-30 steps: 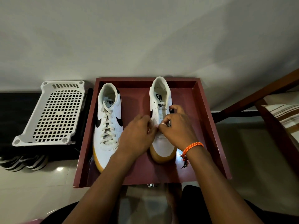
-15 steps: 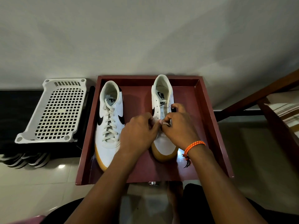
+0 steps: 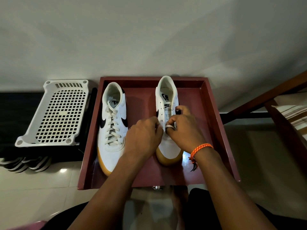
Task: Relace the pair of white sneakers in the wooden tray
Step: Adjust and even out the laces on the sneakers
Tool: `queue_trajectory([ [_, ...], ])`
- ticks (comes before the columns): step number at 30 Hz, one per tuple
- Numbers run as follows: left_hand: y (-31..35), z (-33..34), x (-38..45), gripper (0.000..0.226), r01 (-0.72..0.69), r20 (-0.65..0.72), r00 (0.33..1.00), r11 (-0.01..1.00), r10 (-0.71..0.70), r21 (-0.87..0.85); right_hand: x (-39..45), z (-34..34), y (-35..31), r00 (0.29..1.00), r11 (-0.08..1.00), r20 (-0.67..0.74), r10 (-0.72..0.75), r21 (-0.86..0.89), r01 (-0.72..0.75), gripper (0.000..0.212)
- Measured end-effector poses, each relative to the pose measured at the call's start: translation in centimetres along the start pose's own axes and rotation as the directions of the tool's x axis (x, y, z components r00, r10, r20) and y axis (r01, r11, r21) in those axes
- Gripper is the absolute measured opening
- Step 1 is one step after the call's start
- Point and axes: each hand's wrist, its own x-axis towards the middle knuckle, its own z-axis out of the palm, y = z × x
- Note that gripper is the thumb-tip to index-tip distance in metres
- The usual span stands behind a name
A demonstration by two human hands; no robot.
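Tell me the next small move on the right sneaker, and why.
Probably draw the lace snug across the lowest eyelets. Both hands, left and right, work low on the right sneaker, whose upper eyelets are bare, while the left sneaker is fully laced.

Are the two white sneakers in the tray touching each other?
Apart. The head view shows bare tray floor between the laced sneaker and the sneaker being laced.
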Motion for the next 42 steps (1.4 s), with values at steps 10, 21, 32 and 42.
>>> queue_trajectory([
  [10, -0.9, -0.5, 1.4, 0.030, 0.240, 0.195, 0.970, 0.686, -0.144, -0.687, 0.2, -0.1, 0.3, 1.000, 1.000, 0.022, 0.012, -0.018, -0.012, 0.005],
  [21, -1.1, -2.2, 1.3, 0.024, 0.222, 0.119, 0.975, 0.764, -0.189, -0.606, 0.1, -0.4, 0.2, 0.999, 1.000, 0.027, 0.018, 0.001, -0.018, 0.005],
  [32, -1.3, -1.8, 1.4, 0.012, 0.140, 0.127, 0.989, 0.715, -0.072, -0.685, 0.1, -0.5, 0.1, 0.999, 0.999, 0.031, 0.032, -0.006, -0.032, 0.002],
  [42, -0.4, -5.8, 1.2, 0.012, 0.056, 0.059, 0.997, 0.064, 0.047, -0.996, 0.0, -0.9, 0.0, 0.998, 0.999, 0.047, 0.035, 0.009, -0.035, 0.005],
])
